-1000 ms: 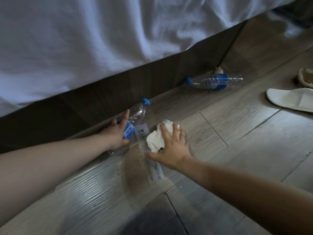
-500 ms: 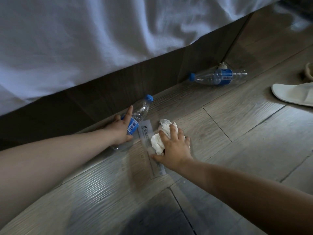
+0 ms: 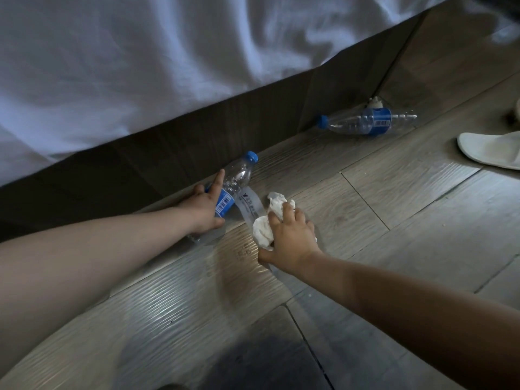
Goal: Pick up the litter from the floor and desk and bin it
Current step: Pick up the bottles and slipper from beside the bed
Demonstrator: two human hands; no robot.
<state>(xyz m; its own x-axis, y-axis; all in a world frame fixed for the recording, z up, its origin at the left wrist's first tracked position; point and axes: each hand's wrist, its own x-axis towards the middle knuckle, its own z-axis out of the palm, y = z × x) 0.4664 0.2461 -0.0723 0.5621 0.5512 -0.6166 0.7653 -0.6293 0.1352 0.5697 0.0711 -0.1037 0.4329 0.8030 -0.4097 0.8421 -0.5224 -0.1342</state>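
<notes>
A clear plastic bottle (image 3: 239,175) with a blue cap and blue label lies on the wooden floor against the bed base. My left hand (image 3: 204,208) is wrapped around its middle, index finger stretched along it. Beside it a crumpled white tissue (image 3: 264,230) rests on a flat clear plastic wrapper (image 3: 249,205) with printed text. My right hand (image 3: 291,237) presses down on the tissue, fingers curled over it. A second clear bottle (image 3: 365,125) with a blue label lies farther right by the corner of the bed base, with a small white scrap (image 3: 374,102) behind it.
A dark wooden bed base (image 3: 168,153) runs diagonally across the view under white bedding (image 3: 140,57). A white slipper (image 3: 489,149) lies on the floor at the right edge. No bin is visible.
My right hand has slid further over the tissue and its fingers have curled around it. My left hand stays on the bottle. The view has shifted slightly.
</notes>
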